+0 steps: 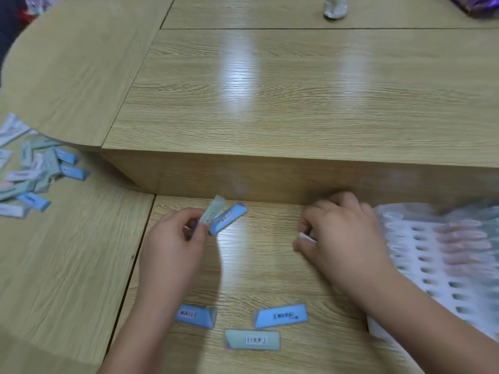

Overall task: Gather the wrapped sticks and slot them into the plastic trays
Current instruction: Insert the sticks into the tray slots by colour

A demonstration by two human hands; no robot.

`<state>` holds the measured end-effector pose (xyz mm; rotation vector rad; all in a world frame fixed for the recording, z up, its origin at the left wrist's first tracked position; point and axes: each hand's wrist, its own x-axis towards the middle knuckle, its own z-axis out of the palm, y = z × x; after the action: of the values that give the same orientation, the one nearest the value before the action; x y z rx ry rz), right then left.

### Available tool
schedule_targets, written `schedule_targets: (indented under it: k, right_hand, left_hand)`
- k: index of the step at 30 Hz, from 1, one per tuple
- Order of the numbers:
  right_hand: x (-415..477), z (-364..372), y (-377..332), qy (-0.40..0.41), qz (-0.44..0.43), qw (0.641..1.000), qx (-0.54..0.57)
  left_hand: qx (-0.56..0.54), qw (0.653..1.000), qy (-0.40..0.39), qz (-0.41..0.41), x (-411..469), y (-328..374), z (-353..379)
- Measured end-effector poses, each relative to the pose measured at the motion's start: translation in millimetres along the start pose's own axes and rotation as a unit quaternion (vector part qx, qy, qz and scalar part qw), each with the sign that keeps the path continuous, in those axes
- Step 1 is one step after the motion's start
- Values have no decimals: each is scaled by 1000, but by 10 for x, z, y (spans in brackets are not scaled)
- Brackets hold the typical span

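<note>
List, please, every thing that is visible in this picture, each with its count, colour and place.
loose sticks: three, two blue and one pale green, flat on the near table between the forearms
held sticks: two, one pale green and one blue, fanned left of centre
white stick: one, white, right of centre, mostly hidden
stick pile: many, blue, green and white, far left
plastic tray: at least one, white, right edge, blurred, pinkish sticks in some slots
table: light wood, with a raised tier
small object: one, white, top edge, blurred
purple item: one, top right corner, cut off
left hand: grips the held sticks
right hand: pinches the white stick
</note>
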<state>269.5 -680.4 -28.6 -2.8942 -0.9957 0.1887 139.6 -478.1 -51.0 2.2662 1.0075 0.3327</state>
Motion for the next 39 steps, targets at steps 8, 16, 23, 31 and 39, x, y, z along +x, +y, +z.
schedule_targets:
  k: [8, 16, 23, 31, 39]
  right_hand:
    - [-314, -423, 356, 109, 14, 906, 409]
    - [-780, -704, 1495, 230, 87, 885, 396]
    - [-665, -394, 1704, 214, 50, 892, 395]
    - [-474, -259, 1649, 199, -1, 931, 306]
    - [-475, -333, 1730, 179, -50, 951, 248]
  left_hand:
    - [-237, 968, -80, 0, -517, 793, 150]
    - [-342, 922, -181, 25, -905, 1548, 633]
    - [-303, 933, -191, -8, -1090, 1721, 976]
    - [-326, 922, -203, -42, -1058, 1700, 1015]
    - [-336, 915, -217, -52, -1033, 1692, 1036]
